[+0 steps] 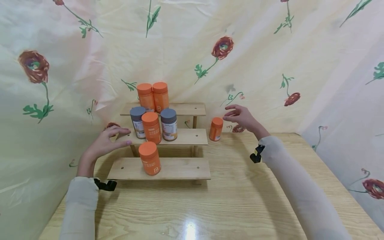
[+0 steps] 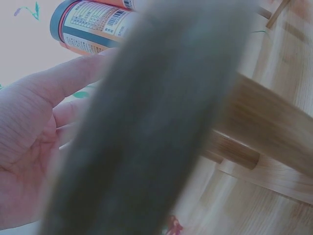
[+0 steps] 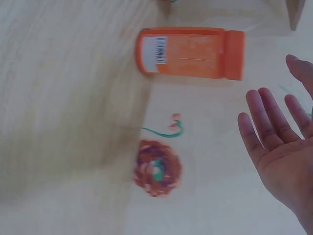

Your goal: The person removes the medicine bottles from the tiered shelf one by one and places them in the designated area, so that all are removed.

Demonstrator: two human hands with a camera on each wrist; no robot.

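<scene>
My left hand [image 1: 109,141] hovers at the left end of the middle shelf, thumb and fingers apart, holding nothing. Nearest to it is a grey-lidded bottle [image 1: 138,123]. An orange bottle [image 1: 152,128] and another grey-lidded bottle [image 1: 169,125] share that shelf. In the left wrist view, a blurred dark shape hides part of the scene beside a labelled bottle [image 2: 93,24]. My right hand [image 1: 240,116] is spread beside a lone orange bottle [image 1: 216,129] on the table, right of the rack. The right wrist view shows that bottle [image 3: 190,53] apart from the fingertips.
A three-tier wooden rack [image 1: 183,168] stands on the wooden table [image 1: 228,200]. Two orange bottles [image 1: 161,98] are on its top shelf, and one orange bottle [image 1: 150,159] is on the lowest. A flowered cloth [image 1: 186,50] hangs behind and along the sides.
</scene>
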